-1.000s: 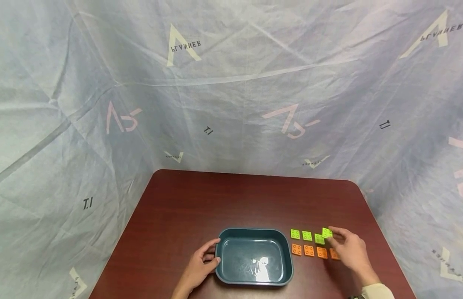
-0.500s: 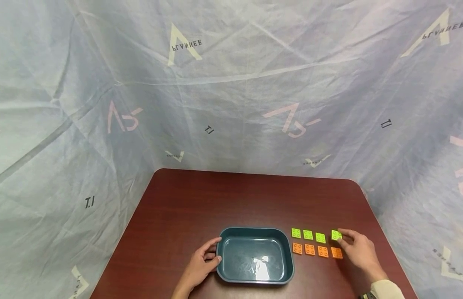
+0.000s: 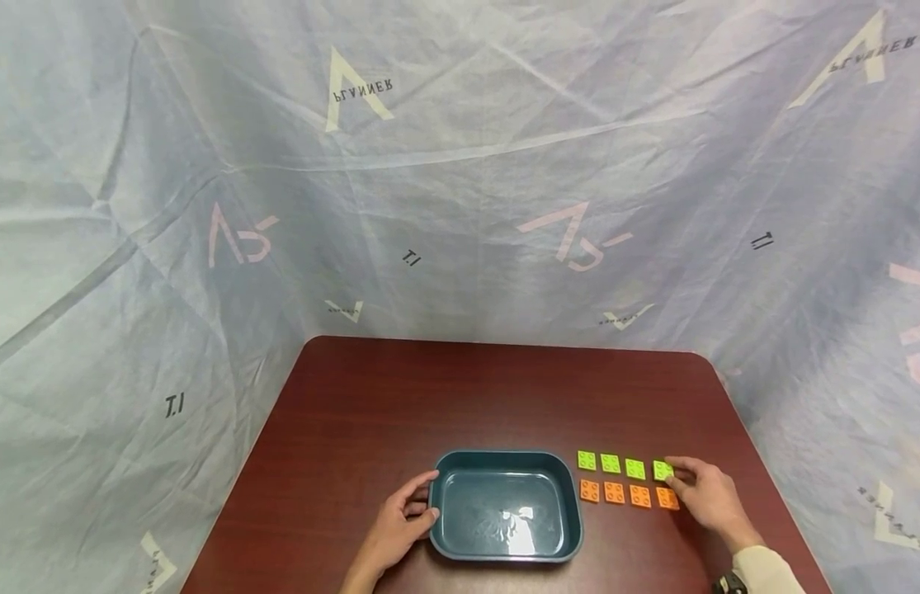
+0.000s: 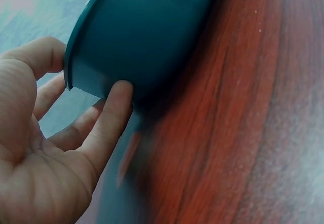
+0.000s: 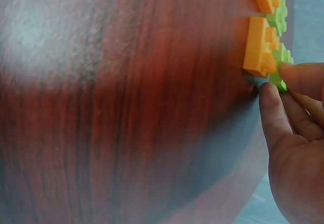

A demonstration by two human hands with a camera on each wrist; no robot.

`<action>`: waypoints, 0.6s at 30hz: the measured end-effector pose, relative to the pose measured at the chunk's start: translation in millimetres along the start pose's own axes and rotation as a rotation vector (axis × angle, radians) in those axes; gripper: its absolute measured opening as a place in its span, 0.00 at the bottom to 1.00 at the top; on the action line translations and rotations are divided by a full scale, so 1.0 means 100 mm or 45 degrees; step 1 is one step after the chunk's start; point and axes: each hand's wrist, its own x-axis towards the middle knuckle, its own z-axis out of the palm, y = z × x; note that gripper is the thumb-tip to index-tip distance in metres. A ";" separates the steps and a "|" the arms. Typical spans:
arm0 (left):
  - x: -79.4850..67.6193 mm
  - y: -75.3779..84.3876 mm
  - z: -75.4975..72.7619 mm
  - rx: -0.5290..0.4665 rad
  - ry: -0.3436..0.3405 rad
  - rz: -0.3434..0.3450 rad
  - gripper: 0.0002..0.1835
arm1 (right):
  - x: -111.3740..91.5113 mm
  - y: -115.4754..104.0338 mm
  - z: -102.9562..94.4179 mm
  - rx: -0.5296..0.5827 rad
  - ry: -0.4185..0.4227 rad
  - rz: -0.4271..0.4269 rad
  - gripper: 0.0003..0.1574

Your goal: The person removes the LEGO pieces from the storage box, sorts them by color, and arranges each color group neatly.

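At the left end of a dark teal rectangular tray (image 3: pixel 434 528), my left hand (image 3: pixel 402 520) holds on with thumb and fingers. Close up in the left wrist view, a bent finger meets the rim and the thumb lies against the tray's outer wall (image 4: pixel 136 42). My right hand (image 3: pixel 705 493) pinches a lime-green four-stud toy brick (image 3: pixel 662 470) at the right end of the green row. In the right wrist view, that green brick (image 5: pixel 281 67) stands behind an orange brick (image 5: pixel 259 47), partly hidden by it and the fingers.
Three more green bricks (image 3: pixel 610 464) continue the far row toward the tray. Several orange bricks (image 3: pixel 614 492) form a nearer row alongside. Red-brown tabletop (image 3: pixel 489 396) extends behind, with grey printed fabric (image 3: pixel 474 247) hanging around it.
My right hand has brought the green brick right, from above the third green brick, then down to the end of the row. My left hand stays at the tray.
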 end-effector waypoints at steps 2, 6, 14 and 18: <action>-0.01 0.00 0.00 0.001 0.000 -0.003 0.33 | 0.00 0.01 0.03 0.000 -0.006 0.002 0.25; -0.03 0.01 -0.02 0.005 0.001 -0.017 0.33 | 0.01 0.03 0.07 -0.003 -0.019 0.007 0.25; -0.03 0.02 -0.02 0.023 0.008 -0.015 0.33 | 0.00 0.03 0.09 -0.028 0.032 -0.047 0.25; -0.04 0.01 -0.02 0.064 0.007 -0.012 0.33 | -0.02 0.02 0.10 -0.023 0.006 -0.027 0.26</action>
